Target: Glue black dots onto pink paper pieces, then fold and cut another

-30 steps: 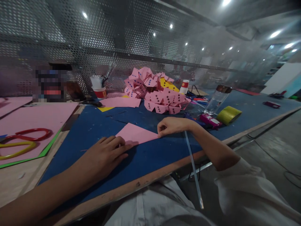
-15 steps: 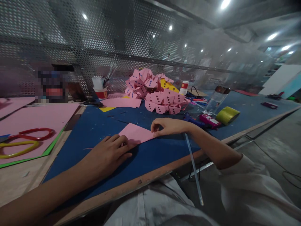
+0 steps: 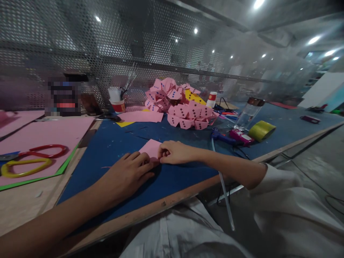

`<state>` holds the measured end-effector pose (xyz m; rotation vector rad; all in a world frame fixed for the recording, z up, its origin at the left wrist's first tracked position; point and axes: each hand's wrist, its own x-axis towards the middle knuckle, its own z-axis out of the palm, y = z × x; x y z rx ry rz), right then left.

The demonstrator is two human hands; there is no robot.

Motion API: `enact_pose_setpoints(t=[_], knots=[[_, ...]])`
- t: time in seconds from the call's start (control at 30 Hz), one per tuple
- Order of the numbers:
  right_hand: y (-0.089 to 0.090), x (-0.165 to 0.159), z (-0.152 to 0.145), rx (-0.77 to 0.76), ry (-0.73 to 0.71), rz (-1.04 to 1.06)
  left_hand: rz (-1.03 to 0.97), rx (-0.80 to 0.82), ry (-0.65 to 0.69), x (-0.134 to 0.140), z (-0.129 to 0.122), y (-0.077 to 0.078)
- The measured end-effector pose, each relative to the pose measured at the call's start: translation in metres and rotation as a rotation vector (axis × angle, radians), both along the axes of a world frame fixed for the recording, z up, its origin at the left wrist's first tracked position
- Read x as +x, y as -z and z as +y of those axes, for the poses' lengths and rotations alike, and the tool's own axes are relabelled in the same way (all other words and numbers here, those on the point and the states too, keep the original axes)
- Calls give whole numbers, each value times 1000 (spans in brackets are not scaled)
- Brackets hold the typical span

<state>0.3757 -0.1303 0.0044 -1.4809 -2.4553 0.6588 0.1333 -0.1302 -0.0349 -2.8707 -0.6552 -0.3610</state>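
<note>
We have a small piece of pink paper (image 3: 151, 146) on the blue tabletop (image 3: 174, 179), largely covered by our hands, one corner pointing away from us. Our left hand (image 3: 129, 173) lies over the paper's near left side, fingers bent and spread, pressing down without clasping. Our right hand (image 3: 177, 152) is at the paper's right edge, thumb and fingers drawn together on it in a pinch, the very tips partly hidden.

Beyond the paper and to its right, we see a heap of dotted pink shapes (image 3: 189, 114). Beyond it to the left stand a red-and-white paper cup (image 3: 117, 106) and, nearer, a flat pink cutting (image 3: 141, 116). Well to the paper's right we find a blue glue gun (image 3: 223, 136), a long clear rod (image 3: 228, 204), a roll of yellow tape (image 3: 259, 131) and a clear bottle (image 3: 246, 114). Well to its left, scissors (image 3: 29, 161) with red and yellow loops rest on large pink sheets (image 3: 67, 130).
</note>
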Motion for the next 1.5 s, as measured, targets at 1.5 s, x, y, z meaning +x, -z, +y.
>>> enact_pose_setpoints(t=[1.5], knots=[[4, 26, -5, 58, 35, 11, -36, -81, -29, -2, 1, 0]])
